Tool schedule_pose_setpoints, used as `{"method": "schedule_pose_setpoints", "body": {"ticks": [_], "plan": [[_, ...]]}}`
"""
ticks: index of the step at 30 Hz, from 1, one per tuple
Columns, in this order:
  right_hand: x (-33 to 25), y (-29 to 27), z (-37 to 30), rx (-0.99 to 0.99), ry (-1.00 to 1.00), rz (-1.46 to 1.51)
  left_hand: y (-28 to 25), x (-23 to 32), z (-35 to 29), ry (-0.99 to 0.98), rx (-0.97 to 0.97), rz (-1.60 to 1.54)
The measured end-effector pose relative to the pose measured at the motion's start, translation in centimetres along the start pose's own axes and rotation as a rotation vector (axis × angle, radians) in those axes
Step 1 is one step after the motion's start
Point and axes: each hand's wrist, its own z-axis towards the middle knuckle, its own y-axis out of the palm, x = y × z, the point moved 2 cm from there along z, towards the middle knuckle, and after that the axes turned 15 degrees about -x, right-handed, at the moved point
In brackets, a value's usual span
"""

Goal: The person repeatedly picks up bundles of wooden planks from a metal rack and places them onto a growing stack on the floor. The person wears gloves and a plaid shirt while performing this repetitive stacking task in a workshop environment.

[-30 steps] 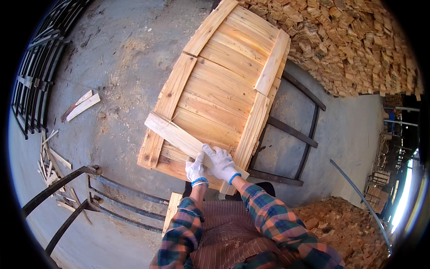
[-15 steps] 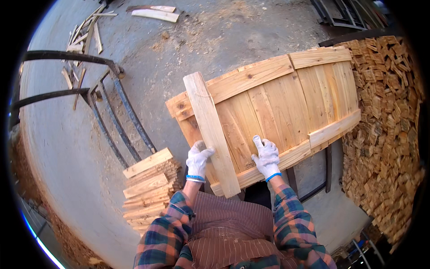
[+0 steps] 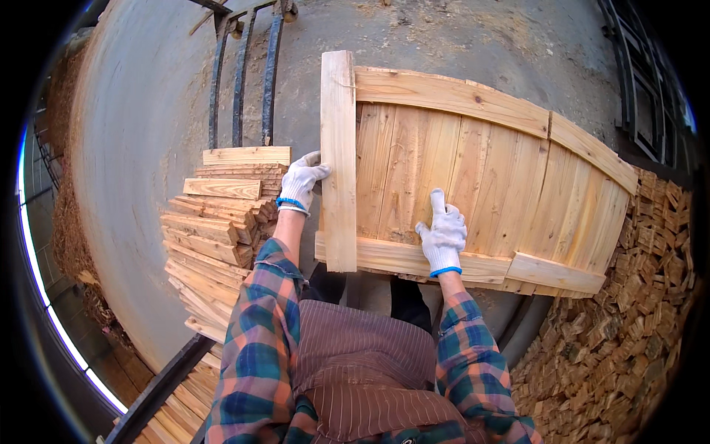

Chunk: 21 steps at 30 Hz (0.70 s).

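In front of me lies a wide panel of pale wooden planks (image 3: 473, 174) with cross strips along its far and near edges. A loose-looking board (image 3: 339, 200) lies across its left end, running from the far edge to the near edge. My left hand (image 3: 302, 180), in a white knit glove with a blue cuff, grips the left edge of that board; some fingertips are hidden. My right hand (image 3: 444, 235), gloved alike, rests on the panel near its front strip. Its index finger points away and the thumb is apart, with nothing seen in it.
A stack of short wooden slats (image 3: 214, 222) stands left of my left hand. Beyond it is a dark metal frame (image 3: 240, 89). A large pile of small wood pieces (image 3: 592, 355) fills the right side. A dark metal bar (image 3: 159, 388) crosses more boards at lower left.
My view has turned left, so the panel, slat stack and metal frame appear rotated clockwise. Both hands keep about the same places, the left at the board's edge, the right on the panel.
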Motion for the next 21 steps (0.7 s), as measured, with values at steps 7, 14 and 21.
{"method": "schedule_pose_setpoints", "body": {"ticks": [7, 14, 21], "plan": [[-0.9, 1.0, 0.0, 0.080, 0.027, -0.101, -1.8, -1.3, 1.2, 0.114, -0.041, 0.058], [0.2, 1.4, 0.9, 0.132, -0.006, -0.096, -1.8, 1.1, 2.1, 0.078, -0.164, 0.409], [-10.4, 0.2, -2.8, 0.068, -0.291, 0.155, -5.0, -5.0, -8.3, 0.398, 0.274, -0.083]]}}
